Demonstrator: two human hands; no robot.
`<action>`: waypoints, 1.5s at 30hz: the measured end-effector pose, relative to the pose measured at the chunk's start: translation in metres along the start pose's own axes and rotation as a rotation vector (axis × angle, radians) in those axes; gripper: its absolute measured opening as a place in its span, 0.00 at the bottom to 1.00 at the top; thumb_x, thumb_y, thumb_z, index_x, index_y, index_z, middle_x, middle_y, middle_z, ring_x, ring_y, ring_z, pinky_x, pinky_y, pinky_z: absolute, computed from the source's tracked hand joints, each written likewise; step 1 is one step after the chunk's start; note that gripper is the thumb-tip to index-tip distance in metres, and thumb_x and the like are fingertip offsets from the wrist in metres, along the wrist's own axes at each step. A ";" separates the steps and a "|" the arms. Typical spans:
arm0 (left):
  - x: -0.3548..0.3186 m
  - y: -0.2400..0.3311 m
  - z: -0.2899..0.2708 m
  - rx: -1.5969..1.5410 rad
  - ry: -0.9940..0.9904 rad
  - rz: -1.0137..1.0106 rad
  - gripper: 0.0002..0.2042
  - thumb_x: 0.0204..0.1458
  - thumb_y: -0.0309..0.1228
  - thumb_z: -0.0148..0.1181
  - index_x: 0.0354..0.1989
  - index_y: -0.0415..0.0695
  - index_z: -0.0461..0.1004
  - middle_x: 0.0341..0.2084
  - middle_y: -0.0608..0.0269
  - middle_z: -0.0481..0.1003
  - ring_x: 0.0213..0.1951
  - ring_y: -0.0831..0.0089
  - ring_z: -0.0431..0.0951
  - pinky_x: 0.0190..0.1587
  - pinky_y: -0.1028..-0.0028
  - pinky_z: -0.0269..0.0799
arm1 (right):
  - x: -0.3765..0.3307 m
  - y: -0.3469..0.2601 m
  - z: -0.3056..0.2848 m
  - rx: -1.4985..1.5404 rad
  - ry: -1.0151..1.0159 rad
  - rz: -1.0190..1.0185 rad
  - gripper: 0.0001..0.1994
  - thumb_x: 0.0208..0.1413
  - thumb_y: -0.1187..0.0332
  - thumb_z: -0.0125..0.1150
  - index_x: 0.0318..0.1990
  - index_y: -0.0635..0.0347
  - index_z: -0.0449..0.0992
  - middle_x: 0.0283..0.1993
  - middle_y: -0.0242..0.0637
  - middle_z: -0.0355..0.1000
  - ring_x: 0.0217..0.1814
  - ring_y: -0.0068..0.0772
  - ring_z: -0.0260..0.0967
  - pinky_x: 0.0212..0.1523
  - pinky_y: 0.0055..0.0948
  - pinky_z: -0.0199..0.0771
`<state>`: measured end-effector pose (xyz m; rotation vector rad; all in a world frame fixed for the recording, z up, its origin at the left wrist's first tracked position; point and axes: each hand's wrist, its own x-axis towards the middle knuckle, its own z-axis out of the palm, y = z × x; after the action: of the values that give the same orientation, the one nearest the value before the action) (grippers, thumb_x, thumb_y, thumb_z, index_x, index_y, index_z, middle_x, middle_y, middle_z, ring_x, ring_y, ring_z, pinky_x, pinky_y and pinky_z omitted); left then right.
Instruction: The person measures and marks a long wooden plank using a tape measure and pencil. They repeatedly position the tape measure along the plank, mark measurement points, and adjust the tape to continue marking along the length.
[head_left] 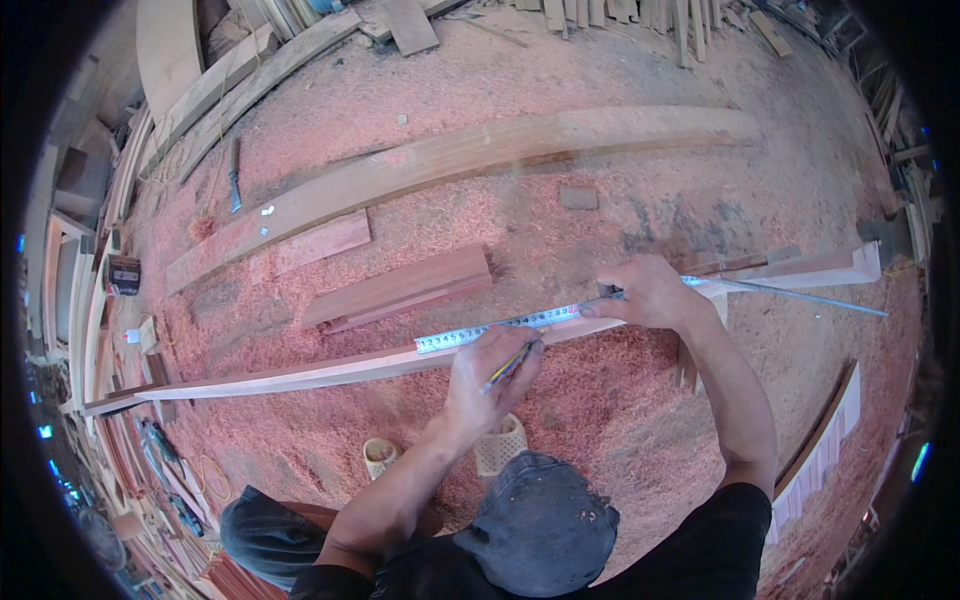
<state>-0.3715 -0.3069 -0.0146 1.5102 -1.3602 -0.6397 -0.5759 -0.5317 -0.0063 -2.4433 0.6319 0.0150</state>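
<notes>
The long timber (330, 373) spans left to right across the person's front, its right end reaching farther out than its left; it is squared, slim and pale pink, smooth-looking along the faces. Beyond its left part lies a tool with a dark handle and a metal blade (235, 180), on a floor strewn with curly pink shavings (300, 430). Next, beyond the timber's left half, comes a short reddish board (410, 285), straight-edged and flat-topped, and on the near side a pair of cream, perforated slippers (492, 455). At the timber's middle, the left hand (480, 372) has its grip closed around a yellow-and-dark pencil (509, 366), slim and straight. The white ruled strip (540, 318) lies lengthwise along the timber's far edge, nearly matching its long axis; it extends from just left of the left hand rightward to the right hand (648, 290), so the left hand is nearer its left end. The right hand's grip is bent down over the strip at the timber, fingertips partly hidden, so how tightly it pinches I cannot tell. Farther right, a thin grey-blue strip (800, 294) slants across the timber's right part toward its near side
</notes>
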 end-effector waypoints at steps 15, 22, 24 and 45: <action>0.001 0.002 -0.001 0.010 -0.027 -0.010 0.10 0.59 0.18 0.72 0.48 0.32 0.82 0.36 0.44 0.84 0.36 0.49 0.87 0.38 0.58 0.82 | 0.001 -0.005 -0.006 -0.040 -0.136 0.126 0.25 0.60 0.42 0.74 0.37 0.57 0.80 0.31 0.51 0.79 0.39 0.63 0.80 0.39 0.57 0.75; 0.001 0.003 0.000 -0.002 -0.008 0.006 0.07 0.62 0.18 0.69 0.48 0.36 0.83 0.34 0.50 0.83 0.34 0.57 0.86 0.37 0.62 0.80 | 0.002 -0.004 -0.006 -0.017 -0.143 0.137 0.24 0.61 0.42 0.74 0.39 0.58 0.80 0.32 0.52 0.79 0.40 0.64 0.80 0.39 0.58 0.75; 0.001 0.003 0.000 0.004 0.001 -0.009 0.08 0.62 0.18 0.69 0.48 0.36 0.83 0.34 0.49 0.83 0.34 0.57 0.86 0.37 0.62 0.80 | 0.002 -0.005 -0.007 -0.038 -0.183 0.164 0.24 0.61 0.43 0.74 0.39 0.58 0.80 0.33 0.53 0.79 0.40 0.64 0.80 0.40 0.58 0.75; 0.083 0.030 -0.153 0.370 -0.134 0.046 0.09 0.73 0.26 0.60 0.55 0.37 0.80 0.43 0.49 0.87 0.47 0.59 0.90 0.50 0.62 0.85 | 0.001 -0.036 -0.022 -0.048 -0.069 0.256 0.24 0.61 0.43 0.74 0.37 0.58 0.81 0.36 0.52 0.81 0.42 0.63 0.81 0.42 0.57 0.77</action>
<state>-0.2320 -0.3358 0.0908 1.7444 -1.6804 -0.4841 -0.5621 -0.5187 0.0314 -2.3798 0.9182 0.2196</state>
